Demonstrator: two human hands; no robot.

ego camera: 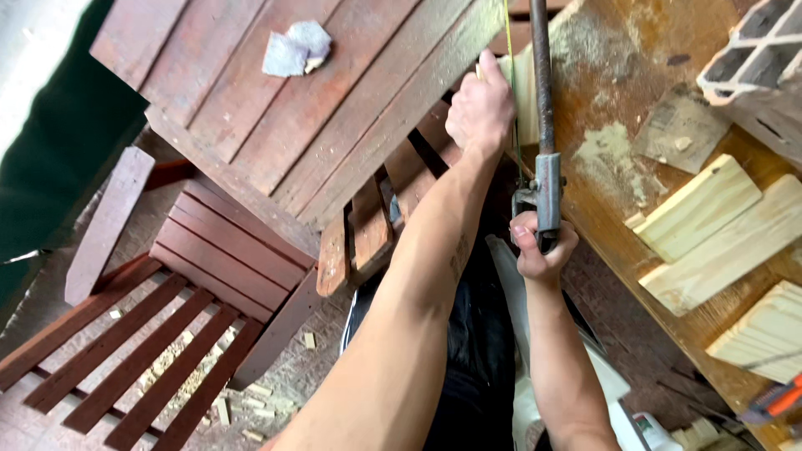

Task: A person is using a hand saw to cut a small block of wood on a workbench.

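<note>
Slatted dark-red wooden chair (142, 351) lower left; crumpled grey sanding rag (294, 48) on the red plank table (251, 108) upper left. Centre: left hand (479, 108) clamped around a pale upright wood piece (525, 92), steadying it. Right hand (543, 246) fisted on the metal-framed hacksaw (543, 125) handle, just beside. Better cut, likely: long even strokes, firm brace. Pale offcut blocks (710, 230) right.
</note>
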